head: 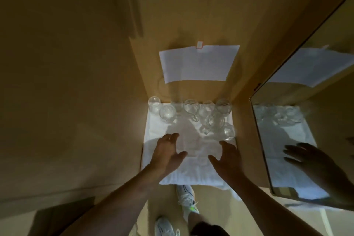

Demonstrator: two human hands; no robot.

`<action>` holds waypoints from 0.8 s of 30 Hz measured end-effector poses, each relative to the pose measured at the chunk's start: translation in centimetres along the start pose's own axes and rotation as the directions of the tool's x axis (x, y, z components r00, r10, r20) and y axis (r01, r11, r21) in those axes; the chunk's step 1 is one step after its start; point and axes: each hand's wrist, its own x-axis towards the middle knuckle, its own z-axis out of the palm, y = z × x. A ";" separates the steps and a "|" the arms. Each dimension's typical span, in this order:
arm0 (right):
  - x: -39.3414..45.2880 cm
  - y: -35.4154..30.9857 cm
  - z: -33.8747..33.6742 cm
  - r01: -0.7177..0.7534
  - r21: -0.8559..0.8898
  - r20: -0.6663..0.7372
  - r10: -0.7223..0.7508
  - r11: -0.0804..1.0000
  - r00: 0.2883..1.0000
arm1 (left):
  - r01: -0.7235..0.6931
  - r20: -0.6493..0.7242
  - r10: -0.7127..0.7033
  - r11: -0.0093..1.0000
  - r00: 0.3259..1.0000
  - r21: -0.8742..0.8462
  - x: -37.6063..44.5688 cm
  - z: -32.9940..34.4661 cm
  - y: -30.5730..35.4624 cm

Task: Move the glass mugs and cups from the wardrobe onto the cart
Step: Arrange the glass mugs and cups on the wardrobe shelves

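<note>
Glassware is standing in a loose cluster at the back of a white cloth [191, 170] on the wardrobe shelf [247, 140], beyond the fingertips of both hands. In the head view, the only view here, the left hand [168, 154] is hovering over the cloth with fingers spread and lightly bent, holding nothing; a round cup [167, 113] is sitting just past its fingertips. The right hand [227, 159] is also hovering with fingers apart and relaxed, and it is gripping nothing either. Just ahead of its fingers a small cup [229, 131] is standing, and a glass mug [215, 121] with a handle is a little further back. More mugs and cups are lining the back edge. A sheet of paper [199, 63] is hanging on the back wall, and a mirror [306, 120] at the right is reflecting the scene.

The step in hand seems to be the reach toward the first pieces. No cart is showing in the picture. The next move probably calls for each hand closing gently around one near glass, without knocking the neighbours that are standing close together.
</note>
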 end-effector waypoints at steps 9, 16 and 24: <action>7.8 3.2 3.5 -0.248 0.204 0.011 0.251 0.947 0.968 | 0.142 0.157 -0.130 0.988 0.979 -0.065 8.3 6.3 1.3; 12.3 6.9 8.6 -0.469 0.430 0.047 0.500 0.772 0.865 | 0.240 0.235 -0.197 0.955 0.952 -0.172 15.7 13.4 2.1; 16.5 10.0 12.7 -0.453 0.659 -0.060 0.643 0.600 0.764 | 0.300 0.270 -0.215 0.896 0.939 -0.329 22.6 19.5 2.1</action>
